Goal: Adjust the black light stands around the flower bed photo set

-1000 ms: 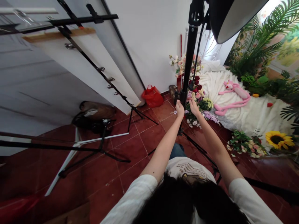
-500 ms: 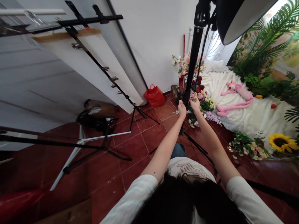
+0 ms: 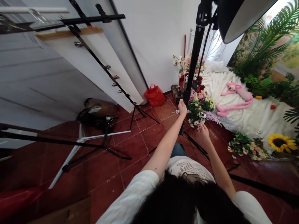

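Observation:
A black light stand [image 3: 192, 63] rises in front of me, with a large lamp shade [image 3: 231, 21] at its top. My left hand [image 3: 182, 108] is closed at the lower part of the stand's pole, fingers wrapped against it. Away from the pole, lower and to the right, hangs my right hand [image 3: 204, 132]. Its fingers are loosely bent and apart, with nothing visible in them. Behind that hand are artificial flowers [image 3: 200, 96] in pink, white and purple. A dark cable [image 3: 204, 46] runs down along the pole.
A red plastic bag [image 3: 155, 95] sits on the tiled floor by the wall. To the left stand a backdrop frame [image 3: 102, 63] with clips and several tripod legs [image 3: 106, 135]. On the right, a pink plush toy [image 3: 243, 93] lies on a white furry cloth [image 3: 252, 119], near a sunflower [image 3: 281, 142].
My right hand has left the pole and moved down and towards me, to the right. My left hand has stayed at the pole.

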A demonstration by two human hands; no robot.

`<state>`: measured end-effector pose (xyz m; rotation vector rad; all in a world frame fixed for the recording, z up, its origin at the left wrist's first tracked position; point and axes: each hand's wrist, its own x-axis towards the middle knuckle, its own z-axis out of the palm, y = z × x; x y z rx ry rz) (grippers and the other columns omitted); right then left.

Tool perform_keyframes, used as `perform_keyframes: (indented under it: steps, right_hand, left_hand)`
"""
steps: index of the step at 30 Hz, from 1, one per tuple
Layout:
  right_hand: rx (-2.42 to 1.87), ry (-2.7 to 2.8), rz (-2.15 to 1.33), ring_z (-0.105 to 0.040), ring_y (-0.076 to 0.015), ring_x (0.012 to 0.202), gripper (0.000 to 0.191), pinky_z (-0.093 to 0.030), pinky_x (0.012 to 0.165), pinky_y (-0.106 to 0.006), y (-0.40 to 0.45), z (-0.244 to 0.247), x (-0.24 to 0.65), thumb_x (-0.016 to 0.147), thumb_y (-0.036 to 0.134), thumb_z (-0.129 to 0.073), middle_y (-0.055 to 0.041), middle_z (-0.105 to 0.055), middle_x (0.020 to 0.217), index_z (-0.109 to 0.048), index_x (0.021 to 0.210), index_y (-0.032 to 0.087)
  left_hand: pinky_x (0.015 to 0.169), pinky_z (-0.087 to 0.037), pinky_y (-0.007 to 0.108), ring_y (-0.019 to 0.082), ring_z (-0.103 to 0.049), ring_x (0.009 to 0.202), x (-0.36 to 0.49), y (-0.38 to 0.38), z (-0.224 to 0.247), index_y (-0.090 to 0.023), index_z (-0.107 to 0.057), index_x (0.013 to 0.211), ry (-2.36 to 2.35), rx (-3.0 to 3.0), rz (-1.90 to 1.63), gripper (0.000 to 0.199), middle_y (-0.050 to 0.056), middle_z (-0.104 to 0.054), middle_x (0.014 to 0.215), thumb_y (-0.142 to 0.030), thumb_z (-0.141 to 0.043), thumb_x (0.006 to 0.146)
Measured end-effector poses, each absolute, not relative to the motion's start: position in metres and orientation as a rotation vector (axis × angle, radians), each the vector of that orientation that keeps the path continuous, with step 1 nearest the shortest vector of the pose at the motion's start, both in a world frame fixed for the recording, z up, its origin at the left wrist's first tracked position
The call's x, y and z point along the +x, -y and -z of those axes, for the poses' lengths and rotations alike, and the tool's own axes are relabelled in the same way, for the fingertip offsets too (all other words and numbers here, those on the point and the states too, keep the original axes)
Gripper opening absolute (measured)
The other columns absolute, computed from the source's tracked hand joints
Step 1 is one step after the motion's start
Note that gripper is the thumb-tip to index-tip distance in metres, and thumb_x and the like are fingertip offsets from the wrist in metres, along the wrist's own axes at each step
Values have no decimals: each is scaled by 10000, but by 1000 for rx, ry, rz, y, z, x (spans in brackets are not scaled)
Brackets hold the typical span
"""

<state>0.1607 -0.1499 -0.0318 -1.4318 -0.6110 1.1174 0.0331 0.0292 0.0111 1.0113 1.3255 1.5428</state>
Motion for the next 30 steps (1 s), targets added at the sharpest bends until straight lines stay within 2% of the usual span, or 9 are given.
perform_keyframes:
  steps: [3, 7, 13, 16, 19, 21, 23, 26, 30]
  right_hand:
    - [-1498, 407, -1124, -557, -93, 477, 426, -423, 463, -192, 215, 56, 186, 628, 525, -806, 33, -651, 572, -692, 868, 193]
    - [-1491, 226, -1029, -613, -104, 509, 400, -520, 509, -202, 291, 80, 213, 594, 467, -817, 19, -684, 623, -706, 876, 207]
    - [-1512, -34, -886, -658, -128, 520, 346, -579, 522, -228, 368, 101, 247, 567, 392, -787, 25, -689, 607, -709, 858, 222]
    - [-1481, -130, -761, -655, -119, 511, 315, -587, 533, -225, 391, 96, 259, 574, 381, -763, 28, -684, 598, -708, 844, 228]
    - [-1411, -172, -661, -657, -114, 521, 303, -595, 555, -232, 409, 81, 267, 597, 389, -759, 38, -679, 605, -703, 852, 237]
    - [-1368, -216, -620, -648, -106, 514, 312, -597, 572, -236, 421, 70, 270, 606, 388, -764, 46, -670, 597, -696, 867, 231]
    - [-1321, -245, -579, -646, -100, 520, 324, -599, 598, -240, 434, 60, 272, 615, 388, -773, 52, -669, 604, -688, 882, 225]
    - [-1248, -259, -488, -658, -97, 553, 310, -593, 624, -233, 458, 45, 269, 642, 384, -777, 54, -668, 626, -681, 890, 225]
    - [-1108, -291, -408, -656, -91, 581, 221, -575, 626, -213, 487, 26, 261, 695, 342, -753, 49, -669, 652, -678, 876, 240]
  left_hand:
    - [1019, -477, 342, 208, -687, 991, 34, -26, -17, -179, -650, 873, -1415, 1003, -1524, 494, 124, -731, 959, -486, -294, 1026]
    - [1081, -438, 346, 217, -659, 1152, 37, -11, -16, -152, -668, 1013, -1492, 1014, -1541, 459, 167, -714, 1150, -404, -286, 1036]
    - [1186, -326, 383, 244, -511, 1357, 52, 67, 32, -103, -591, 1192, -1758, 1149, -1483, 314, 238, -571, 1367, -226, -398, 977]
    - [1113, -404, 376, 257, -583, 1252, 78, 118, 66, -98, -594, 1115, -1752, 1198, -1177, 240, 249, -605, 1272, -137, -494, 900]
    - [937, -505, 333, 196, -691, 949, 119, 163, 86, -169, -593, 981, -1476, 1230, -833, 138, 128, -705, 1041, -128, -484, 907]
    - [799, -523, 295, 143, -662, 693, 152, 188, 87, -190, -575, 934, -1220, 1221, -624, 120, 34, -700, 818, -143, -465, 929]
    - [713, -508, 262, 109, -595, 563, 186, 210, 78, -188, -564, 909, -973, 1234, -489, 120, -15, -655, 695, -159, -454, 945]
    - [710, -506, 250, 101, -600, 599, 239, 243, 53, -181, -576, 876, -669, 1309, -432, 133, -15, -651, 699, -187, -466, 950]
    - [821, -534, 270, 118, -645, 755, 304, 295, 9, -180, -614, 879, -343, 1400, -438, 164, 20, -694, 823, -268, -500, 957]
